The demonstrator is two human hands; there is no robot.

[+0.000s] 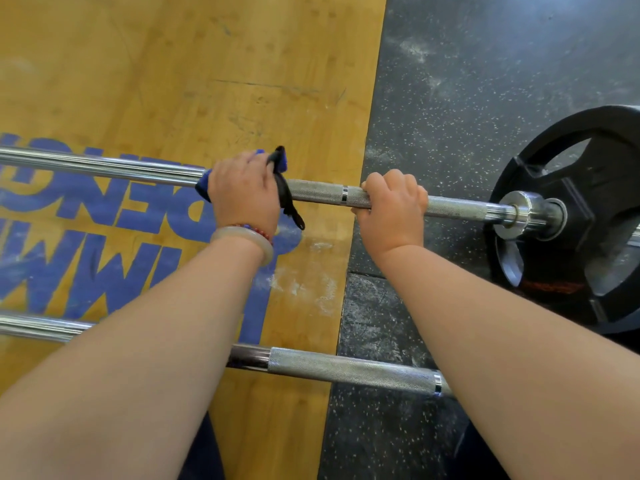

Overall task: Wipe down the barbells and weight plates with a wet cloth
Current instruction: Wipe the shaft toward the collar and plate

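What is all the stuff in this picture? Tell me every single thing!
far silver steel barbell: one, silver, across the middle
near silver steel barbell: one, silver, closer, under the forearms
round black weight plate: one, black, far barbell's right end
blue and black cloth: one, wrapped on the far barbell
yellow wooden platform: one, yellow with blue letters, left
black speckled rubber floor: one, black, right
pale bangle: one, whitish, left wrist
red bead bracelet: one, red, left wrist
left hand: one, grip round the cloth
right hand: one, grip round the far barbell
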